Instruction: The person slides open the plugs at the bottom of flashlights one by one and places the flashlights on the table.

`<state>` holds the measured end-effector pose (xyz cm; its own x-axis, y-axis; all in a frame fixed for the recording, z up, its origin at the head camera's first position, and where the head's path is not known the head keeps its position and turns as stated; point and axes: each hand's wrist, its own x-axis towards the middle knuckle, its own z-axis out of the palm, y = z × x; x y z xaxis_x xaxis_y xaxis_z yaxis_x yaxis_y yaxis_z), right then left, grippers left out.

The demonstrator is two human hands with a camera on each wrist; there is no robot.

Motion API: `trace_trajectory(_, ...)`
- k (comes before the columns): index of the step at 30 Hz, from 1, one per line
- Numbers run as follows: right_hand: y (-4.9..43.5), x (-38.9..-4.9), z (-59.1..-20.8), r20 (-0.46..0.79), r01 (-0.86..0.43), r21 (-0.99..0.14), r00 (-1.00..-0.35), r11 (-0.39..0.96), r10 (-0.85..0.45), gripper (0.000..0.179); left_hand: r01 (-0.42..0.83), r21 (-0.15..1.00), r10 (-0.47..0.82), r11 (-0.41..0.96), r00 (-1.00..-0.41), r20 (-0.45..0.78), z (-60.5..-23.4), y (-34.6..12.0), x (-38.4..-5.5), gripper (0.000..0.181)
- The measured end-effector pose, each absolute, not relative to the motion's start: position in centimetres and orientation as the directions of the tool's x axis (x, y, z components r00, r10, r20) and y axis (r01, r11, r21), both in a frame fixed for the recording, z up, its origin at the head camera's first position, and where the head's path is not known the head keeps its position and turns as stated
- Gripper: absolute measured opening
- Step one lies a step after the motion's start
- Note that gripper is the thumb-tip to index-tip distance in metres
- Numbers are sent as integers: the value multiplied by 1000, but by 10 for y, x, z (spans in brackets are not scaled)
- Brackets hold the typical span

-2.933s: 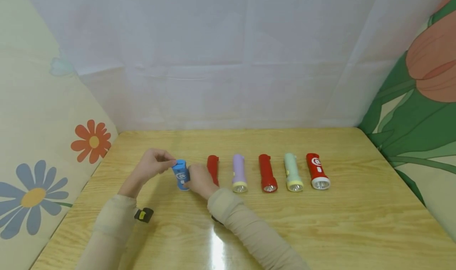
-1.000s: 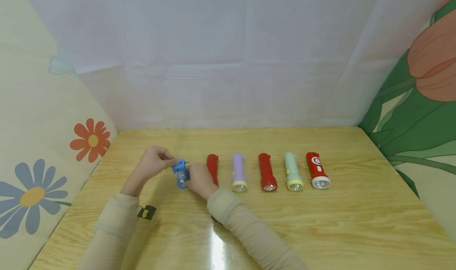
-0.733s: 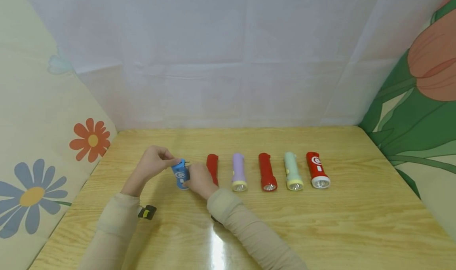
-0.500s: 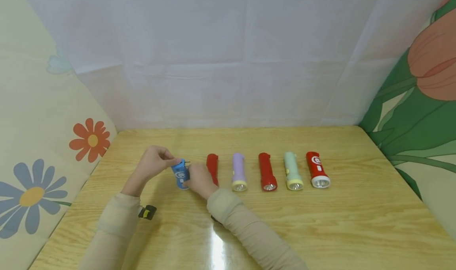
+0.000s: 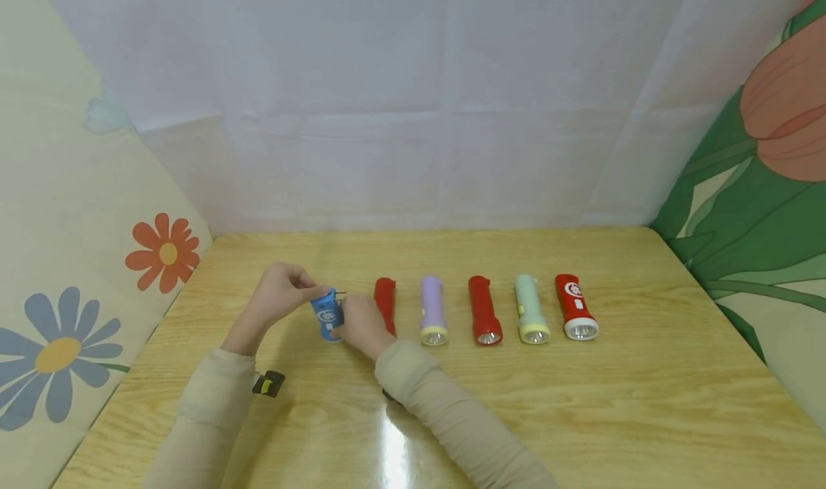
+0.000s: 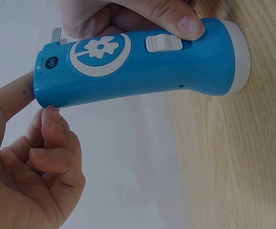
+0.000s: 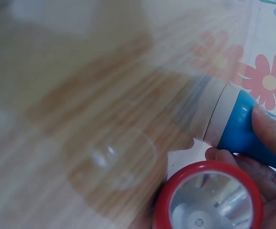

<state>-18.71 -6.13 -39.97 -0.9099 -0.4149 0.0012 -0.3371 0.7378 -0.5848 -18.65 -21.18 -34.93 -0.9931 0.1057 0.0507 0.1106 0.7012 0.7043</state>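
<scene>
A blue flashlight (image 5: 328, 317) with a white flower print stands head down at the left of the table. In the left wrist view, metal plug prongs (image 6: 57, 36) stick out from the side of its tail end. My left hand (image 5: 277, 297) pinches the tail at the top, one finger across the end and another at its edge. My right hand (image 5: 366, 324) grips the body lower down, the thumb beside the white slide switch (image 6: 164, 43). In the right wrist view, the white head (image 7: 222, 114) of the blue flashlight points down toward the table.
To the right lie a red flashlight (image 5: 385, 302), partly behind my right hand, then a purple flashlight (image 5: 432, 310), another red one, a mint flashlight (image 5: 530, 308) and a red-and-white flashlight (image 5: 574, 306). Floral cloths flank the wooden table (image 5: 645, 403), with a pale cloth behind.
The prongs have come out on the right of the tail end; none showed in the oldest frame. My left fingers moved slightly right over the end. My right hand has stayed in place.
</scene>
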Motion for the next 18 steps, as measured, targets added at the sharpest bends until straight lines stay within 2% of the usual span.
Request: trace_trajectory(18,-62,-187,-401,10,-347,-585,-907,733,-422,35,75,701,76,709,-997,30,-349,-211,-186,26)
